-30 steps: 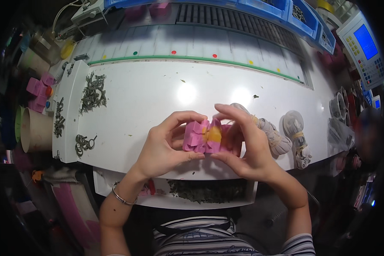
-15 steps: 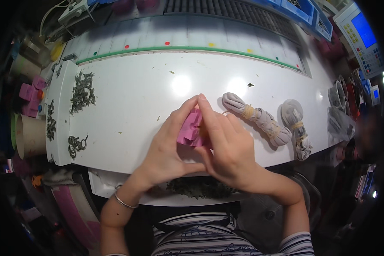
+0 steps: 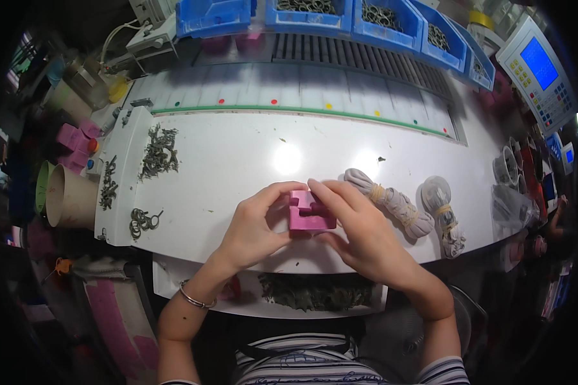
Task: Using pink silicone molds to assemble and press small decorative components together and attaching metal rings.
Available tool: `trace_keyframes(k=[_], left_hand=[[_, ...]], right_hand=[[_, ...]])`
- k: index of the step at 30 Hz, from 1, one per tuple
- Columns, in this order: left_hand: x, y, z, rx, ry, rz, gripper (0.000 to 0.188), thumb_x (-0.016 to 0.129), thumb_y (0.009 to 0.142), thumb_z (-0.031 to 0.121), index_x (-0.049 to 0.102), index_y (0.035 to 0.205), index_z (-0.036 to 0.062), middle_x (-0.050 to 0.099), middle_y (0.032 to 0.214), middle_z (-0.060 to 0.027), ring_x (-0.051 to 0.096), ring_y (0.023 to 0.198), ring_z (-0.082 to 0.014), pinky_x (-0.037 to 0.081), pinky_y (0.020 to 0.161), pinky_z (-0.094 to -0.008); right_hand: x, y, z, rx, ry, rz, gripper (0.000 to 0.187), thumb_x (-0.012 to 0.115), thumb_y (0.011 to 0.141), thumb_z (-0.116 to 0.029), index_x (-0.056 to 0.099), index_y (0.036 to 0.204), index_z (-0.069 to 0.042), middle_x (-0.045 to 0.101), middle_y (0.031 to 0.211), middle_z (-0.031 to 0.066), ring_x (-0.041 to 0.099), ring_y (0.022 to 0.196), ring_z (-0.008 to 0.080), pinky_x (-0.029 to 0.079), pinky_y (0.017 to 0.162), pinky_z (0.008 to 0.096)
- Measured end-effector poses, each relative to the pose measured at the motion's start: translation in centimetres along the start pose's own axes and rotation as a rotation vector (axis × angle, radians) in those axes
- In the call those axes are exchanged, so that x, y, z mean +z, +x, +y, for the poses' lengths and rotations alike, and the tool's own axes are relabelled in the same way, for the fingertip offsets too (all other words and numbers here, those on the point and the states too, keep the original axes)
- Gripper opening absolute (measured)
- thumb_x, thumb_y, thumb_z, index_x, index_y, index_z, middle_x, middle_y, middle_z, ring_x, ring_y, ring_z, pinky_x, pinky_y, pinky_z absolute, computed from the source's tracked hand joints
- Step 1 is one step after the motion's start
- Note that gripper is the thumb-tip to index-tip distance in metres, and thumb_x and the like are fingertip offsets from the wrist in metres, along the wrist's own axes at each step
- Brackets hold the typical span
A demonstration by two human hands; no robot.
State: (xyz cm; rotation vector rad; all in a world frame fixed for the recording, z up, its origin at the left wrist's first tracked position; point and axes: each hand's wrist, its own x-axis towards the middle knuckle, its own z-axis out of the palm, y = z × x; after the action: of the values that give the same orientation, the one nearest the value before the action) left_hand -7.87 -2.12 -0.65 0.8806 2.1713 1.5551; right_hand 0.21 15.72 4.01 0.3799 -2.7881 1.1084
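A pink notched block (image 3: 313, 219), with a step and a slot cut into it, is held above the white table between both hands. My left hand (image 3: 249, 226) grips it from the left, fingertips at its upper corner and thumb low beside it. My right hand (image 3: 364, 236) closes on its right side, fingers over the top edge and thumb underneath. Just past my right fingers lies a bundle of pale grey cloth strips (image 3: 392, 204) tied with yellowish bands. A second such bundle (image 3: 443, 217) lies farther right.
Dark metal pieces (image 3: 159, 153) lie in a heap on the table's left, with several rings (image 3: 144, 222) nearer me. Blue bins (image 3: 386, 29) of rings line the far side. A drawer (image 3: 167, 277) with dark scraps juts out below the table. A control panel (image 3: 538, 70) stands far right.
The pink block has turned so its notched side shows more plainly. My hands have spread slightly apart around it. The whole view has shifted, bringing more of the blue bins in.
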Motion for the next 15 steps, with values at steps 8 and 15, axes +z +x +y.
trace_keyframes(k=[8,15], left_hand=[[-2.0,0.6,-0.3,-0.061,-0.438,-0.137,0.047,0.072,0.076,0.001,0.054,0.119,-0.0041,0.063,0.108,-0.0095,0.06,0.101,-0.0156,0.048,0.093,-0.0292],[-5.8,1.6,0.9,-0.329,-0.601,-0.423,0.068,0.036,0.094,0.057,0.049,0.124,-0.0029,0.059,0.108,-0.0068,0.056,0.087,-0.0113,0.047,0.08,-0.0263]], right_hand=[[-0.2,1.0,1.1,-0.008,0.198,0.061,0.047,0.07,0.071,-0.002,0.054,0.115,0.0,0.058,0.097,0.013,0.058,0.084,0.0265,0.047,0.073,0.0344],[2.0,3.0,0.9,0.056,0.635,0.198,0.053,0.074,0.075,-0.008,0.052,0.123,0.001,0.063,0.106,0.0142,0.062,0.095,0.0213,0.048,0.082,0.0298]])
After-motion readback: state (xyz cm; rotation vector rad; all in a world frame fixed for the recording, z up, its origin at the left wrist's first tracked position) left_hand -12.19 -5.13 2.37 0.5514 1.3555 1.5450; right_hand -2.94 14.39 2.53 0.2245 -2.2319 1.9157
